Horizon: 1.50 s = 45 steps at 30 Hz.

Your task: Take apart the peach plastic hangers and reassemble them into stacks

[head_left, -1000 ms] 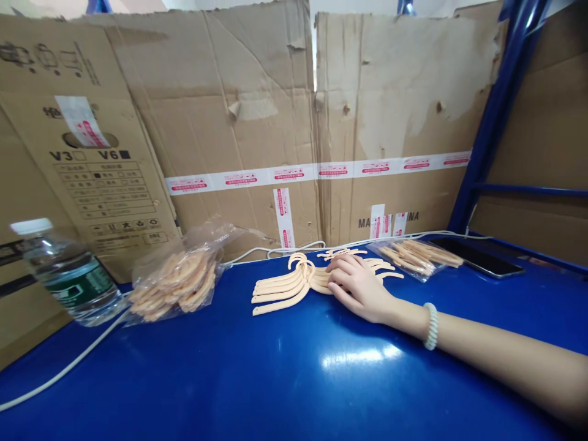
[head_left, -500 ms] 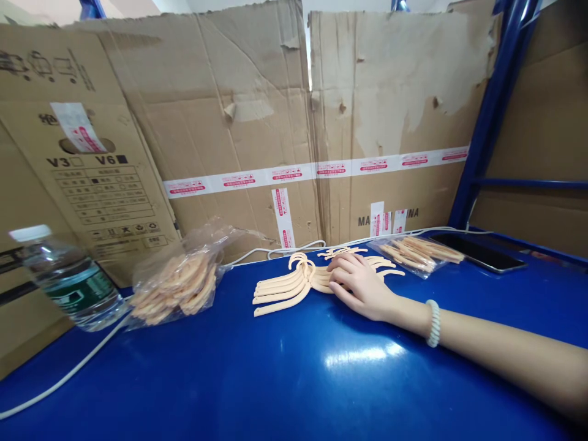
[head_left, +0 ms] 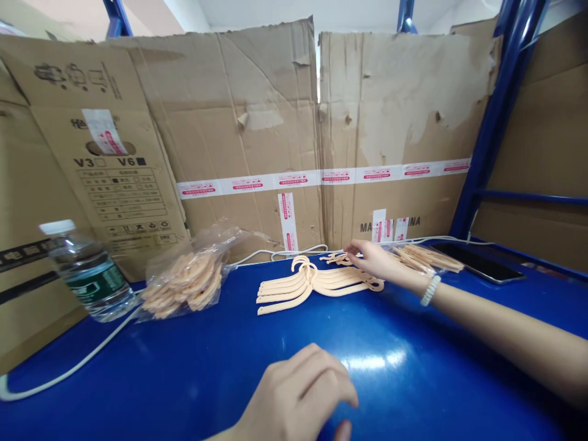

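Observation:
Several beige plastic hangers (head_left: 294, 285) lie overlapped in a row on the blue tabletop (head_left: 184, 373), their hooks pointing to the back. Behind their right half is a small heap of thin beige plastic pieces (head_left: 334, 258). At this heap my right hand (head_left: 372, 260) reaches down with thumb and fingers pinched together on a piece, its tips partly hiding it. In the foreground my left hand (head_left: 301, 392) hovers over the tabletop, fingers loosely curled and the thumb apart, with nothing seen between them.
A clear bag of beige parts (head_left: 184, 275) and a water bottle (head_left: 89, 275) stand at the left. Another bag of beige parts (head_left: 429, 257) and a dark phone (head_left: 480, 262) lie at the right. Cardboard sheets (head_left: 248, 141) wall off the back; a white cable (head_left: 87, 361) runs along the left.
My right hand has moved off the hangers, back to the small pieces behind them. The hangers' right arms now lie uncovered. My left hand has come into view at the bottom.

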Tool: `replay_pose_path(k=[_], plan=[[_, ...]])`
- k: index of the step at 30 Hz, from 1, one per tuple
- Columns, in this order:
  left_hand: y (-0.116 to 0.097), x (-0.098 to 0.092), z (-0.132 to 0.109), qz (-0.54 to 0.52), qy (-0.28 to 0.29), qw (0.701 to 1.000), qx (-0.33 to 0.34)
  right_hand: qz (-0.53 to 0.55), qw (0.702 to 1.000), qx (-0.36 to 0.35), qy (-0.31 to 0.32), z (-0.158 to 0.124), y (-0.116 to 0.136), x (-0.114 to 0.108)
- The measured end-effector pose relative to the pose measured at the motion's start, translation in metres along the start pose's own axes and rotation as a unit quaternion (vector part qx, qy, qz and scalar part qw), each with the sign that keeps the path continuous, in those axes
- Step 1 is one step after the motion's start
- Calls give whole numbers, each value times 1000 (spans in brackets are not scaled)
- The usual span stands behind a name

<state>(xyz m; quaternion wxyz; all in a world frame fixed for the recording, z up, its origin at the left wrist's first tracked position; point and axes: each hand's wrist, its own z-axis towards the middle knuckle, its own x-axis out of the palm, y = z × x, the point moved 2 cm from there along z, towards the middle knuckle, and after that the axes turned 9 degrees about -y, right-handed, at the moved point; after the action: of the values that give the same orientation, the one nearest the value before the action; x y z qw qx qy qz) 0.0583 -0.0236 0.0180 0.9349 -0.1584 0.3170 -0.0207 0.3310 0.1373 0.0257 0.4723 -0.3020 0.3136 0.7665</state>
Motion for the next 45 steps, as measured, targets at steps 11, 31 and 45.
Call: replay_pose_path(k=[11,31,45], plan=[[8,4,-8,-16,-49,997,-59,-71,985,-93,123,38,12,23],[30,4,-10,-241,-72,858,-449,426,886,183,3,-17,85,-33],[44,2,-8,-327,-196,772,-509,516,821,176,172,-60,104,-10]])
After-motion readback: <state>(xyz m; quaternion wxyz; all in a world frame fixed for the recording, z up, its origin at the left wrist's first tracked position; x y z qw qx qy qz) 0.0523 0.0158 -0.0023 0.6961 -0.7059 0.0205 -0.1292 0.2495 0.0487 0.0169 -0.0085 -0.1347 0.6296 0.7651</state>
